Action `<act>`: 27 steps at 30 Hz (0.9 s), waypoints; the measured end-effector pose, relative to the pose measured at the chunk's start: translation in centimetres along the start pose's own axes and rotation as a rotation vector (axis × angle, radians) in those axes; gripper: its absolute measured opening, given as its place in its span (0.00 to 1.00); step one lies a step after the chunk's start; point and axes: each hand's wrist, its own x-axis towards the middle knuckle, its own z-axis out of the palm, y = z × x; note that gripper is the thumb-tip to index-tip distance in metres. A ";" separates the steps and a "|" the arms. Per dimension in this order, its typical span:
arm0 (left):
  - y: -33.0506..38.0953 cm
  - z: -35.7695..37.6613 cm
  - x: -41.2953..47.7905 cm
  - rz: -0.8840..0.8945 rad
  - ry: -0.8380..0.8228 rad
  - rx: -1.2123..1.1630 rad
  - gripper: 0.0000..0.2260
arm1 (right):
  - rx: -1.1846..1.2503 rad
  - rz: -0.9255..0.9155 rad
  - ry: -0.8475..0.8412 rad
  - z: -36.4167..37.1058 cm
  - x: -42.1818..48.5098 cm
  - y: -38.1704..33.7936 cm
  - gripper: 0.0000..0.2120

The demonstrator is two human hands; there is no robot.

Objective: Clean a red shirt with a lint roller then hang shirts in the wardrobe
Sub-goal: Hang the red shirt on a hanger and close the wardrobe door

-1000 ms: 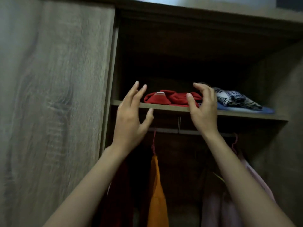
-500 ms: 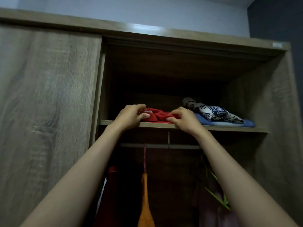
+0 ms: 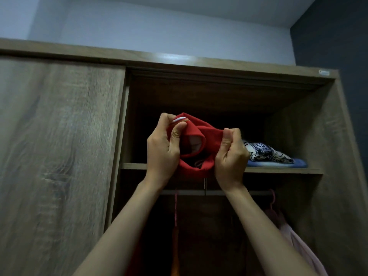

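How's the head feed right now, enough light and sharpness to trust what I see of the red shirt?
Head view: dim overall; the red shirt and the left hand and right hand gripping it read sharp enough; the wardrobe inside behind them is black shadow; a pale glare patch sits on its top board; wide-angle bends its sides; hung clothes below barely show.

Count: 2 hands, left hand (image 3: pixel 162 150) and right hand (image 3: pixel 232 156). 1 red shirt (image 3: pixel 201 132). 1 shelf (image 3: pixel 133 166) carrying 2 folded items: patterned cloth (image 3: pixel 266 153), blue cloth (image 3: pixel 298 163). 1 rail (image 3: pixel 219 192). 2 pink hangers: left hanger (image 3: pixel 176 206), right hanger (image 3: pixel 271 202). Hung garments discernible: 2, orange garment (image 3: pixel 175 255), pale pink garment (image 3: pixel 298 246).
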 end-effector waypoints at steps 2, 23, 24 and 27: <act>1.8 -0.1 0.2 0.020 0.068 -0.035 0.02 | 0.024 -0.037 0.049 -1.0 0.9 -1.3 0.21; 7.0 -2.2 -24.6 -0.678 -0.367 -0.161 0.12 | -0.156 0.554 -0.295 -16.1 -18.1 -1.5 0.17; 6.9 -2.1 -26.2 -0.728 -0.354 -0.140 0.12 | -0.165 0.600 -0.335 -16.8 -19.6 -1.5 0.17; 6.5 -1.3 -28.8 -0.859 -0.331 -0.116 0.11 | -0.188 0.719 -0.402 -18.7 -23.1 -1.3 0.15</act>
